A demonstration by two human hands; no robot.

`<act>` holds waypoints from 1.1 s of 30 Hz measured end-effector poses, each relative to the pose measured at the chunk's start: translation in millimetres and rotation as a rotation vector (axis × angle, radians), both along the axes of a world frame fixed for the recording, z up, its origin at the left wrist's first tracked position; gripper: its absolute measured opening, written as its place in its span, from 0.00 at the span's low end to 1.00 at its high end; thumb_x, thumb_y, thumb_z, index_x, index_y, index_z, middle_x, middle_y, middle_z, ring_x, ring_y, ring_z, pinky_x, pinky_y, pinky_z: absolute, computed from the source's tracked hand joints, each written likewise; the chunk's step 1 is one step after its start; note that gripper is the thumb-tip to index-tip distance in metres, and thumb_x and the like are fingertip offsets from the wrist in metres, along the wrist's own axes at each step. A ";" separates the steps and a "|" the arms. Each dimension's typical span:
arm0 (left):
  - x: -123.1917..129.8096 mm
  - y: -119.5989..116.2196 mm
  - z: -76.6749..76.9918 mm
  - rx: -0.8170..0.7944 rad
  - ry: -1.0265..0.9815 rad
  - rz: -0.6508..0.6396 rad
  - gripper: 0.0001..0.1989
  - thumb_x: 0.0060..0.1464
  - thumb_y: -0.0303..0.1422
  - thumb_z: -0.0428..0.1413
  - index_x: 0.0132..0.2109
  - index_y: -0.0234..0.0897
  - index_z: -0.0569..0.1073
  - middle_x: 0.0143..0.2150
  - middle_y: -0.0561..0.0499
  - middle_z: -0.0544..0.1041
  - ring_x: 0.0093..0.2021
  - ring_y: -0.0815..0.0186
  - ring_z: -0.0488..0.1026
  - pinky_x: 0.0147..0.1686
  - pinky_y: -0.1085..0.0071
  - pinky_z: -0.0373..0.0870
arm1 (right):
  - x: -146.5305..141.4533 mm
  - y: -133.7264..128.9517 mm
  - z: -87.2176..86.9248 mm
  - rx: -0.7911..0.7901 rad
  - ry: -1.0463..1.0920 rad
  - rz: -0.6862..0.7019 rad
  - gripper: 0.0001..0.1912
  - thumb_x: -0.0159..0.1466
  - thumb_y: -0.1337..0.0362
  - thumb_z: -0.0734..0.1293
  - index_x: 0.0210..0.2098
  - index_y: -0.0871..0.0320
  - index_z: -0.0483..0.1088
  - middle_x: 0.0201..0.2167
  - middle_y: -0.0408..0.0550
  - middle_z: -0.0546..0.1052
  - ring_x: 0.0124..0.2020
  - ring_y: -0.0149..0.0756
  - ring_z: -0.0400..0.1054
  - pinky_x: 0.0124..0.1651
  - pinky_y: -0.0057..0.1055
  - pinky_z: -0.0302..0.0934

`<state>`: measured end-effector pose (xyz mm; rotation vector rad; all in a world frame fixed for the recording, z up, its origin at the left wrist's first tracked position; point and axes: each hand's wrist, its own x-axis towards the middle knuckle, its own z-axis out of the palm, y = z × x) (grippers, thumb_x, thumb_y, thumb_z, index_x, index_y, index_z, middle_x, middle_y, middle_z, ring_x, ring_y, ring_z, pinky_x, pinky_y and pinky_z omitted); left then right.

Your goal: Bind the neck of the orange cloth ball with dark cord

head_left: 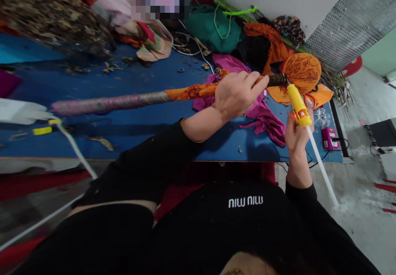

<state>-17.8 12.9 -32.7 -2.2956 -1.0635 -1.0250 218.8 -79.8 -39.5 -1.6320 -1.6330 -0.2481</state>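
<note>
Seen from the middle of the view, the blue table (154, 77) is crossed by a long wrapped pole (154, 97), which is carried from 9 o'clock to 2 o'clock. At 2 o'clock the pole is grasped from above by the left hand (238, 91), its fingers folded over the orange printed fabric (192, 91). At 3 o'clock a yellow glue gun (298, 105) is held by the right hand (297, 134), though the fingers behind it are partly hidden. A white glue stick (321, 165) is fed into its rear and is pointed towards 4 o'clock. The nozzle is brought to the pole's dark brown end (276, 79); whether they touch cannot be told. For good work, the pole should be kept steady, the glue should be laid in a thin, even line, and the left fingertips should be kept clear of the hot nozzle.

Of the containers, the largest, at 10 o'clock, appears to be a clear plastic bag (103, 47), filled with dried leaves (52, 19). At 3 o'clock, beyond the right hand, a purple box (330, 138) is joined by a dark cable (343, 140); its inside is not shown. Just beside it, crumpled clear plastic (321, 118) is seen, and no contents can be made out.
</note>
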 end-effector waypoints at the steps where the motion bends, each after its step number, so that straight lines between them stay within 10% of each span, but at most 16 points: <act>1: 0.1 0.1 0.4 0.030 0.023 0.018 0.23 0.81 0.32 0.41 0.66 0.39 0.79 0.50 0.43 0.86 0.41 0.58 0.79 0.36 0.62 0.64 | 0.2 0.4 -0.2 0.006 0.003 0.003 0.25 0.74 0.39 0.59 0.44 0.55 0.71 0.41 0.58 0.74 0.52 0.56 0.74 0.48 0.48 0.74; 33: -3.2 -2.5 5.1 -0.315 -0.059 -0.058 0.24 0.71 0.30 0.47 0.69 0.41 0.74 0.55 0.42 0.83 0.48 0.54 0.83 0.42 0.63 0.73 | -2.2 -4.7 -0.6 0.061 -0.058 -0.046 0.22 0.75 0.41 0.60 0.42 0.53 0.68 0.37 0.49 0.72 0.39 0.45 0.70 0.47 0.44 0.69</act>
